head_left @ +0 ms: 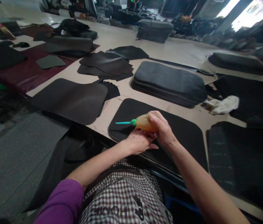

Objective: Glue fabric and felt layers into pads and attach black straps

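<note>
My right hand (163, 129) is closed round a squeeze bottle (144, 122) of amber liquid. The bottle lies on its side in the air, its green collar and thin turquoise nozzle pointing left. Just below the bottle is my left hand (140, 141), fingers stretched toward the right and apart. Whether its fingertips touch the bottle or the right hand is hard to tell. Under both hands, a black rounded sheet (182, 124) lies on top of a low stack at the table's front edge.
Behind the sheet stands a thick stack of dark rounded pieces (168, 81). Dark brown sheets (71, 99) lie to the left, overhanging the front edge. A crumpled white cloth (227, 105) is at the right, near more black material (250, 155). Maroon material (29, 68) covers the far left.
</note>
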A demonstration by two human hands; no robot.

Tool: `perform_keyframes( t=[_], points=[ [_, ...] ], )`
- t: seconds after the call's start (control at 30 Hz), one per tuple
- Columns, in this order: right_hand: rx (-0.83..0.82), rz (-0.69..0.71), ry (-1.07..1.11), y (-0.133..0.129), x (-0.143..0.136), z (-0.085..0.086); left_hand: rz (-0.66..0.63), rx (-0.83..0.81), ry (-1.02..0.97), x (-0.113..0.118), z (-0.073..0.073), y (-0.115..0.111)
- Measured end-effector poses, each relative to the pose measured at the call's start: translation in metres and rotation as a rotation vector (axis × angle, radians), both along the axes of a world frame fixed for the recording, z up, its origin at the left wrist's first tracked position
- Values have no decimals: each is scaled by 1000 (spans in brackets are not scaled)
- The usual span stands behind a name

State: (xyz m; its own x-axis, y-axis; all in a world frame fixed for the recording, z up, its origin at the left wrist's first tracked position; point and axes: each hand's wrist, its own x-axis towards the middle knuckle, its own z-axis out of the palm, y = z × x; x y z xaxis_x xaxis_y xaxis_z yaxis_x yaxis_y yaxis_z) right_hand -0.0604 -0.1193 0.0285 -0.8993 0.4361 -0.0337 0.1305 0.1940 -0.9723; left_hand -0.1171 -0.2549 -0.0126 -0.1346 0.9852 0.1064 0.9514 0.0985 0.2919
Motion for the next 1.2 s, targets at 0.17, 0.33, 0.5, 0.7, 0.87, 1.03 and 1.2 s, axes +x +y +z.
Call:
perform_keyframes(
  t=[0.17,0.33,0.5,0.7,0.87,1.03,1.2],
  points=[
    [-271,108,-51,-2,-3,16,-13,28,-11,0,1,0],
    [-84,198,-31,-1,-4,28,31,30,-38,-1,-2,1],
    [187,108,66,-8,-9,18,24,96,-15,-1,-24,1],
    [351,172,98,-17,-12,17,32,60,57,1,-25,4],
    [448,272,180,-27,-22,21,71,-48,64,1,-6,-1],
    [530,350,259,-21,-33,17,56,28,131,0,-14,-2],
    [607,297,290,-5,-44,15,16,169,128,-4,-21,-3]
  ],
)
